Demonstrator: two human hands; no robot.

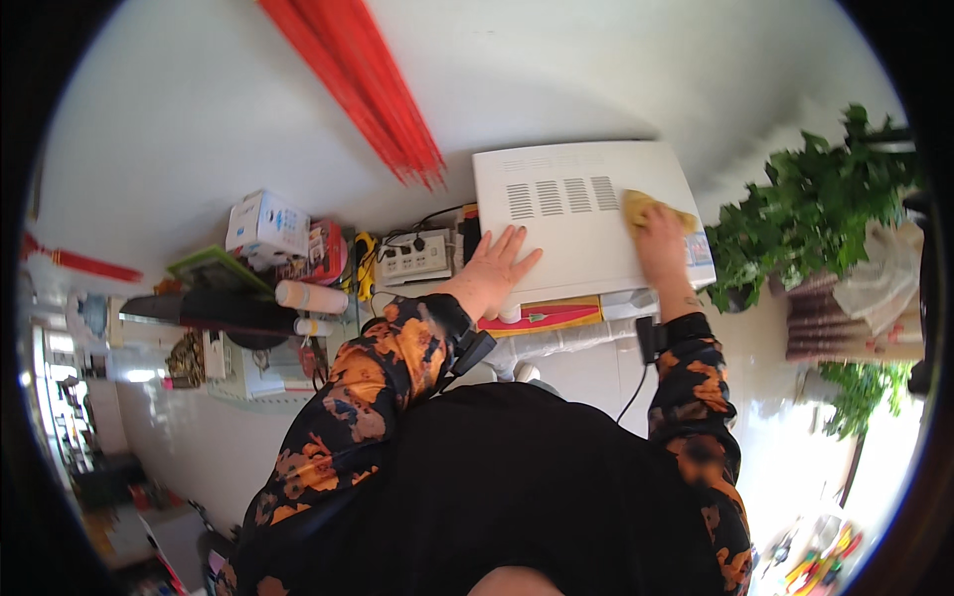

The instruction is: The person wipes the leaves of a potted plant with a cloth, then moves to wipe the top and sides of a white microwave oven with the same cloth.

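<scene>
A white box-shaped appliance with rows of vent slots in its top stands against the wall before me. My left hand rests on the front left part of that top, fingers spread and nothing in them. Over at the right side, my right hand holds a yellow cloth against the same surface. Part of the cloth is hidden under the fingers. Just right of that hand, a printed sticker shows near the appliance's edge.
Leafy green plants crowd the right side. At left are a white power strip with plugged cords, a white carton, a pink cylinder and a dark monitor. Red tassels hang on the wall above.
</scene>
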